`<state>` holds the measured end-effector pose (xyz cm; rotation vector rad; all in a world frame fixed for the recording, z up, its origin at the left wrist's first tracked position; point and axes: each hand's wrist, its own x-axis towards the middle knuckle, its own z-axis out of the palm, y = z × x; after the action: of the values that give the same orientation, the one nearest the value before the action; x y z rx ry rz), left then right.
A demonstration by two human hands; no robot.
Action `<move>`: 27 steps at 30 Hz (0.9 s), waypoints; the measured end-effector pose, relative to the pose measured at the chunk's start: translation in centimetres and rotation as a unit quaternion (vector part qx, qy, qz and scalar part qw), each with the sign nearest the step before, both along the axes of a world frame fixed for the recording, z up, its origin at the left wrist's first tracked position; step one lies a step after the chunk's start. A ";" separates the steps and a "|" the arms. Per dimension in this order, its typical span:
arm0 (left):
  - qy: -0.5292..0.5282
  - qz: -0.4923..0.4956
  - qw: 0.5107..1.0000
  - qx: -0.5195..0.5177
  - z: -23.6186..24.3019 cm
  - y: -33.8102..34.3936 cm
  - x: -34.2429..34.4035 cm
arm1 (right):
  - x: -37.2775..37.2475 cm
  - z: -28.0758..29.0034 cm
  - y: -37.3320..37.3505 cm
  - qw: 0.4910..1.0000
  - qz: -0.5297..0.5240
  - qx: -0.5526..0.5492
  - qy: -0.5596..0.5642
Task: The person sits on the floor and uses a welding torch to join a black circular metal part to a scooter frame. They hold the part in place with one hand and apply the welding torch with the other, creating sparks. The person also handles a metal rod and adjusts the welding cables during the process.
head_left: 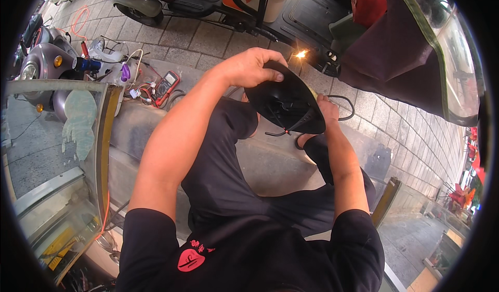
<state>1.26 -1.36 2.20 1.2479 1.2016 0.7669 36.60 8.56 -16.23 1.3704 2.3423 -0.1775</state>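
Observation:
A black welding mask [296, 92], its hollow inside and head strap facing me, is held out over my knees. My left hand [254, 68] grips its upper left edge, thumb on the inside and fingers going behind it. Beyond the right edge of the mask, my right hand [327, 111] is closed, partly hidden by the mask. A dark cable [352, 107] loops out beside that hand, and a bit of yellow shows next to it; what the fingers hold is not clear. A bright spark [300, 54] glows past the mask, by the lower frame of a three-wheeled vehicle [312, 16].
On the left, a red multimeter [167, 84] lies among wires on the stone step [140, 118]. A scooter [47, 66] stands farther out. A glass-panelled door frame [106, 131] is close on my left. Dark fabric [390, 58] hangs at the upper right.

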 end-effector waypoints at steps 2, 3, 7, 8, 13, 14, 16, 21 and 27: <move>-0.007 -0.003 1.000 -0.002 -0.1 0.0 -0.1 | 0.0 0.0 0.0 1.000 -0.003 -0.001 -0.001; -0.011 -0.004 1.000 -0.002 -0.1 0.0 -0.1 | 0.0 0.0 0.0 1.000 -0.004 -0.001 -0.001; 0.039 -0.005 0.999 0.022 -0.7 0.2 -0.3 | 0.2 0.2 0.2 0.996 0.002 -0.071 -0.058; 0.024 -0.006 0.999 0.020 -0.8 0.1 -0.3 | 0.5 0.2 -0.5 0.999 0.020 -0.028 -0.021; 0.026 -0.008 0.999 0.019 -0.2 0.1 0.0 | 2.3 -0.4 -2.2 0.998 0.066 0.022 0.009; 0.023 -0.006 1.000 0.010 -0.1 0.1 0.0 | 2.3 -0.2 -2.3 0.998 0.060 0.020 0.010; 0.017 -0.002 1.000 -0.009 0.1 0.1 0.2 | 2.2 0.3 -2.4 0.999 0.048 0.016 0.011; 0.017 -0.009 1.000 0.006 -0.2 0.1 0.1 | 1.9 0.8 -1.9 1.000 0.026 0.010 0.010; 0.021 -0.008 1.000 0.003 0.1 0.1 0.1 | 1.0 1.3 -1.3 1.000 0.006 0.002 0.003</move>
<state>1.40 -1.29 2.31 1.2829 1.2233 0.7348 37.59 7.26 -14.92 1.3592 2.3567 -0.1728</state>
